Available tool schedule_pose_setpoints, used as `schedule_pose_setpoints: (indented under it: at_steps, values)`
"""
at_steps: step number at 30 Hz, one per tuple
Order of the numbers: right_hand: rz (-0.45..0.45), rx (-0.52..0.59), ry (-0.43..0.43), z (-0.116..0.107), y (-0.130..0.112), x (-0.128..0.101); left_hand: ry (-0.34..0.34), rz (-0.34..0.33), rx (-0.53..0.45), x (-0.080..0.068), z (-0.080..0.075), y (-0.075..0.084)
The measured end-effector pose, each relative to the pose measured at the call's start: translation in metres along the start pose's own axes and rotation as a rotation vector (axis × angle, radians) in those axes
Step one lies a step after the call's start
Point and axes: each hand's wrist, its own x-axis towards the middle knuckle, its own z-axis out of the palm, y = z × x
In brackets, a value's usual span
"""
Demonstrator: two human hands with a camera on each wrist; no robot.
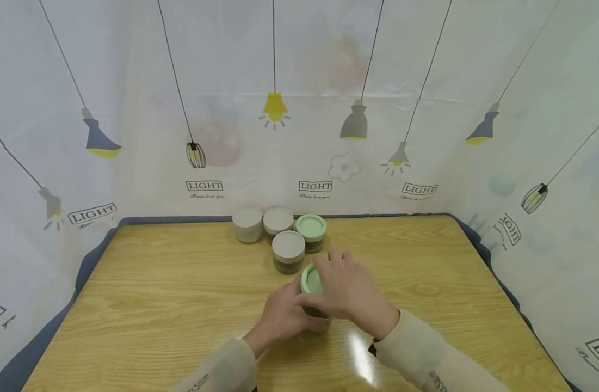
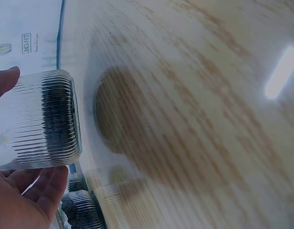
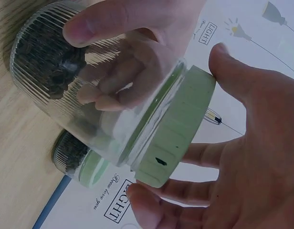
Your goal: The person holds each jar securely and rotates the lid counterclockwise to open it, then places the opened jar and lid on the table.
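A ribbed clear jar (image 3: 70,112) with dark, crumbly contents is tilted between both hands, near the middle of the table. My left hand (image 1: 284,313) grips its body, thumb on one side and fingers on the other. The right hand (image 1: 348,286) holds the pale green lid (image 3: 180,126) by its rim, thumb and fingers spread around the edge. A strip of the jar's threaded neck shows under the lid, and a small dark fleck clings to its side. In the left wrist view the base of the jar is raised over the tabletop.
Beyond the hands stand three jars with whitish lids (image 1: 288,247) and another green-lidded jar (image 1: 311,227), grouped close together. The wood-grain table (image 1: 181,294) meets a printed curtain (image 1: 260,163) at the back and sides.
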Motion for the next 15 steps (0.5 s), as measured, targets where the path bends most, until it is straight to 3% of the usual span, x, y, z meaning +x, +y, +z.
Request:
schedule_pose_setpoints:
  at_steps: [6, 15]
  values:
    - [-0.055, 0.019, -0.014, 0.0001, 0.0005, 0.002, -0.016, -0.021, -0.021, -0.0001, -0.0012, 0.001]
    - [-0.15, 0.097, -0.056, -0.0017, 0.0083, 0.0029, -0.01, -0.001, 0.002, -0.0005, -0.0006, 0.0001]
